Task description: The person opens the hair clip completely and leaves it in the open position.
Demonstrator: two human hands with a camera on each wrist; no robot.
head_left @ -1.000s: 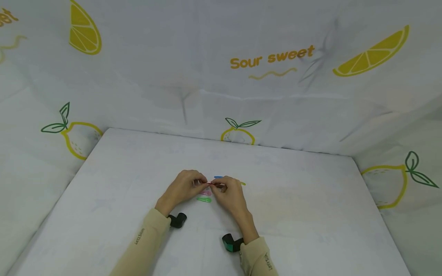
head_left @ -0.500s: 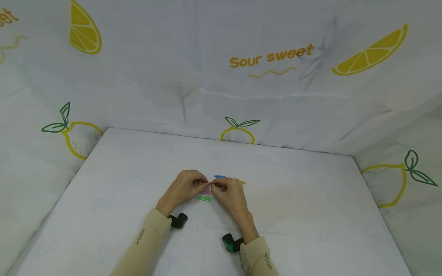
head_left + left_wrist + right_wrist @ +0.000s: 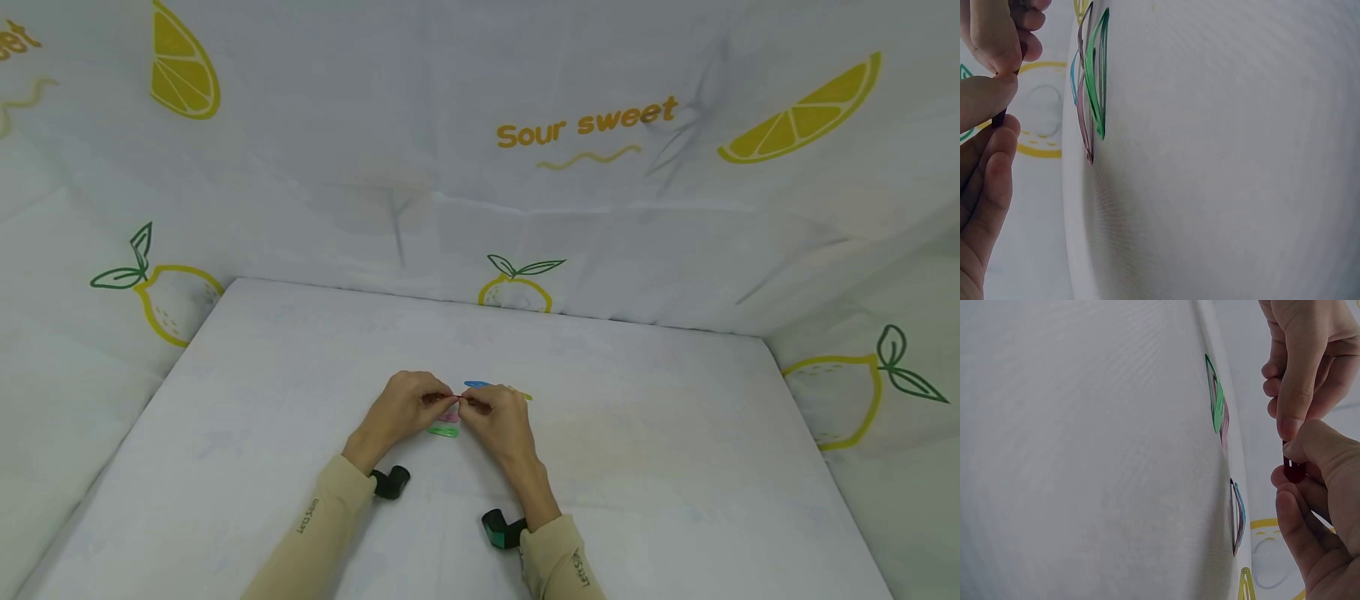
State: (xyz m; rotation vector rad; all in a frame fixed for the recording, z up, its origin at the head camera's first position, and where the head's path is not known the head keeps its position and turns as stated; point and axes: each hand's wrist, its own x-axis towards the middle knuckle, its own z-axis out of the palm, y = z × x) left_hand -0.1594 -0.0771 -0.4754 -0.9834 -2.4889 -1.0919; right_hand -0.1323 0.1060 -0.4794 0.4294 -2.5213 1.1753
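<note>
We are facing a white lemon-printed cloth [image 3: 315,150] hanging behind a white desk [image 3: 675,450]. Beige sleeves [image 3: 303,533] are covering both forearms, and black devices [image 3: 392,482] are jutting out at the wrists. We are seeing the left hand [image 3: 402,408] and the right hand [image 3: 501,421] pinching a dark red clip [image 3: 1295,474] together above the desk, their fingers partly covering it. Lower down, a green clip [image 3: 448,432] and a pink clip [image 3: 450,416] are lying on the desk, while a blue clip [image 3: 475,384] and a yellow clip [image 3: 528,397] are showing just past the right hand.
</note>
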